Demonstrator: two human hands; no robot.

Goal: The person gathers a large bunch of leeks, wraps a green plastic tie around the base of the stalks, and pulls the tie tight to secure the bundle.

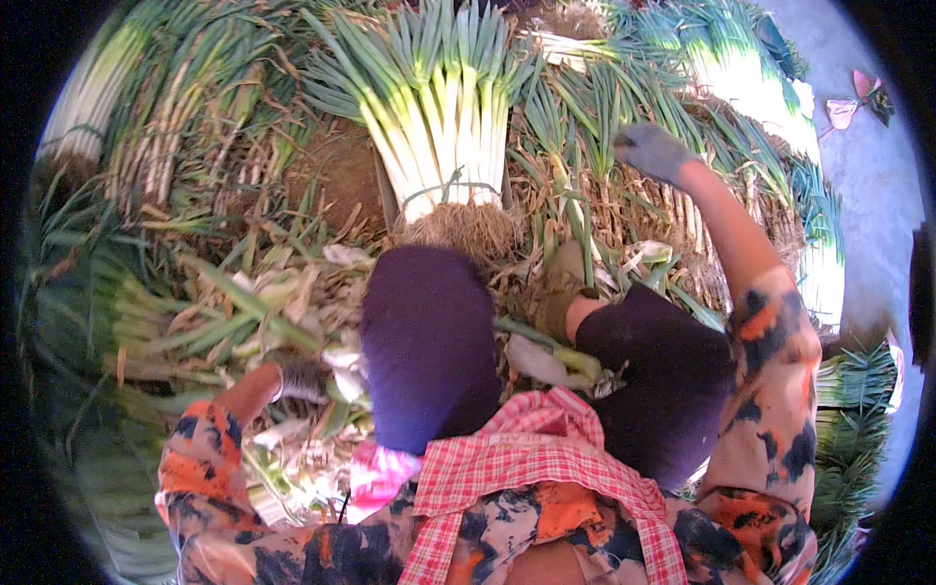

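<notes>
Head view: nearest are the red checked cloth and dark trousers of the seated person. The left hand, gloved, is low beside the left knee, just over the litter of peeled leaves; it is dim and blurred, so I cannot tell whether its fingers are spread or closed. Past the knees, a brown shoe rests among the dry scraps. Straight ahead lies a tied bundle of leeks, roots toward the person, green tops pointing away, a band around its white stems. To its right, the gloved right hand is at the far end of an outstretched arm, over the loose leeks. These lie below the fingers and on the near side of them, long axis running away and slightly left, roots nearer. The right hand is much the closer one to them. Its fingers look bent, but I cannot tell whether they pinch any leaves. Beyond are brighter leek bundles and, at far right, the grey floor.
</notes>
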